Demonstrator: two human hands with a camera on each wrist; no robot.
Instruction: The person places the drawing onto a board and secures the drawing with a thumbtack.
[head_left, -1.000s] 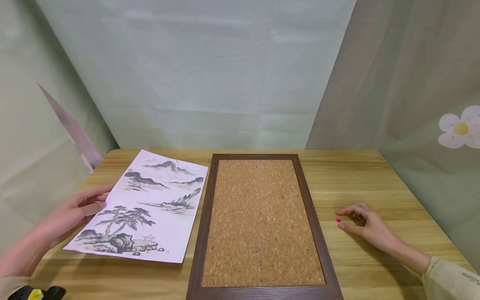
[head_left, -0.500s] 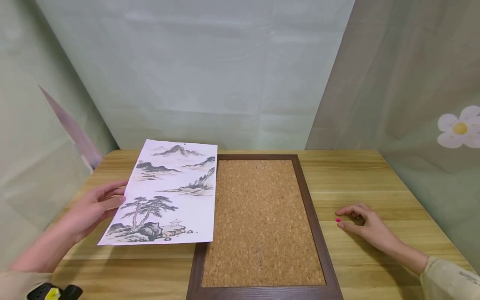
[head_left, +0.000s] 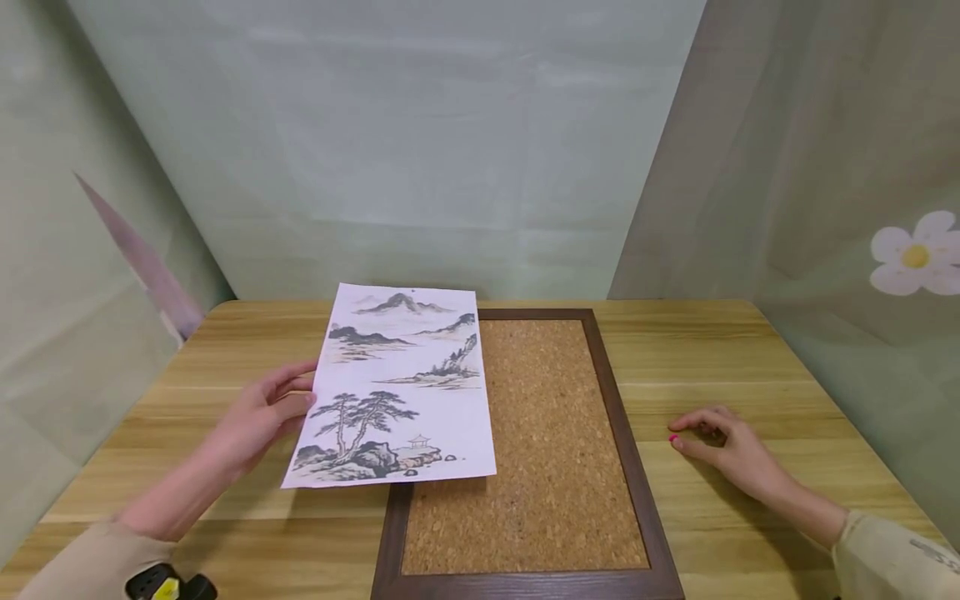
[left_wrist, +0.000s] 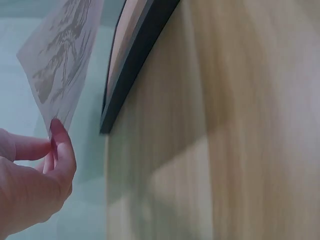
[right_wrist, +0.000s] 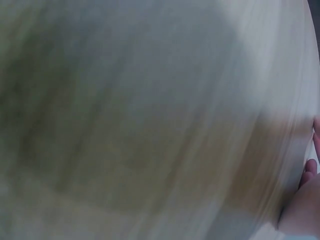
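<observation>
My left hand (head_left: pixel 270 412) pinches the left edge of a paper sheet (head_left: pixel 442 417) with an ink landscape: mountains, pines and a small pavilion. The paper hangs tilted above the table and overlaps the left half of a cork board (head_left: pixel 558 467) with a dark brown frame. From the left wrist view, thumb and finger (left_wrist: pixel 61 132) clasp the sheet's corner, while the board's raised frame (left_wrist: pixel 131 65) shows behind. Low over the table, right of the board, my right hand (head_left: pixel 731 450) has a small pink piece (head_left: pixel 672 437), like a push pin, between thumb tip and curled forefinger.
The wooden table (head_left: pixel 720 358) extends on both sides of the board. Pale green cloth (head_left: pixel 427 150) hangs behind it and along the sides, with a printed white flower (head_left: pixel 917 254) at right. A black and yellow wrist device (head_left: pixel 167 587) sits on my left sleeve.
My left hand has carried the paper rightward, from beside the board to over its left half. The right hand stays nearly in place, its thumb tip now nearer the forefinger and the pink piece.
</observation>
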